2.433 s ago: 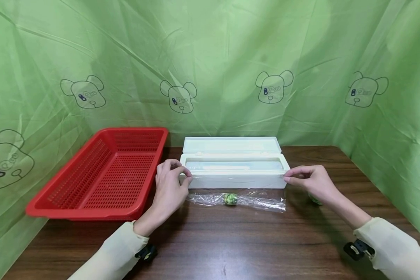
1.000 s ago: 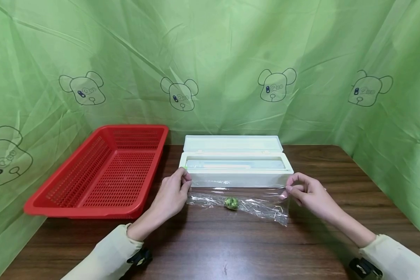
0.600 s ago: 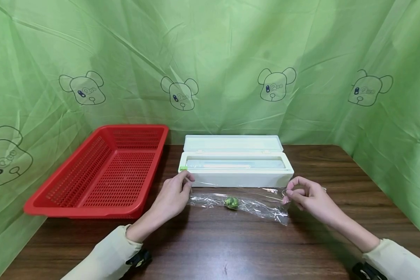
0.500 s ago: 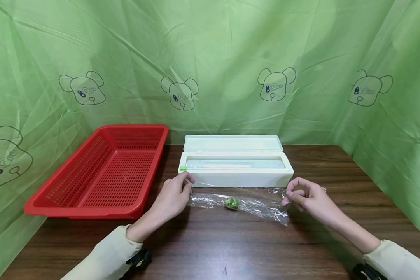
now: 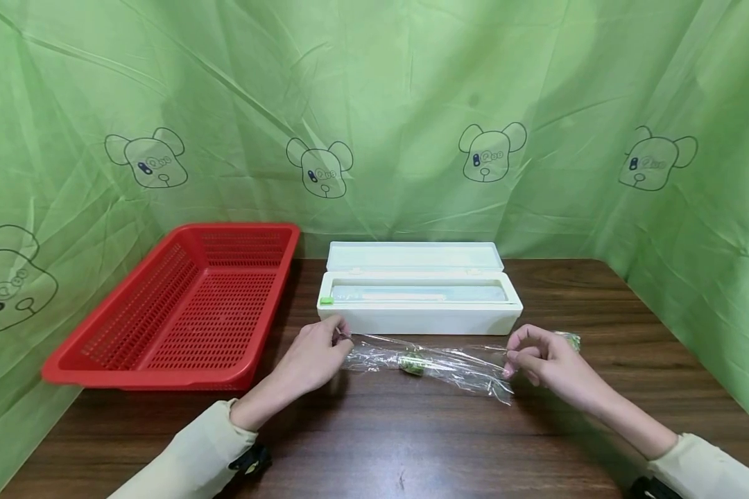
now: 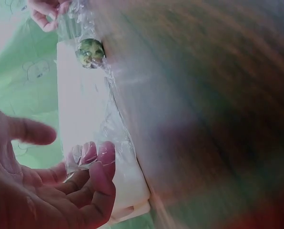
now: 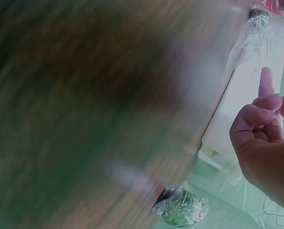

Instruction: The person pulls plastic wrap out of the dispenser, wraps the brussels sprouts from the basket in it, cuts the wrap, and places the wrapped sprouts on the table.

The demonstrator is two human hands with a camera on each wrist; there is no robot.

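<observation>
A sheet of clear plastic wrap (image 5: pixel 455 367) lies crinkled on the table in front of a white wrap dispenser (image 5: pixel 418 320). Under the film, near its middle, is a small green vegetable piece (image 5: pixel 412 363) that looks like broccoli; glare partly veils it. My left hand (image 5: pixel 315 353) pinches the film's left end just before the dispenser's left corner. In the left wrist view the film (image 6: pixel 87 155) lies across its curled fingertips. At the other end my right hand (image 5: pixel 549 360) pinches the film's edge between thumb and fingers.
The dispenser's lid (image 5: pixel 415 256) stands open, with a green slider (image 5: pixel 327 301) at its left end. A red plastic basket (image 5: pixel 156 380) sits at the left. Behind my right hand lies a film-wrapped green bundle (image 7: pixel 180 210). Green cloth (image 5: pixel 406 83) surrounds the wooden table (image 5: pixel 374 443).
Both hands have come down from the dispenser's front edge toward me, bringing the film's far edge over the vegetable. The green slider and the bundle behind my right hand now show.
</observation>
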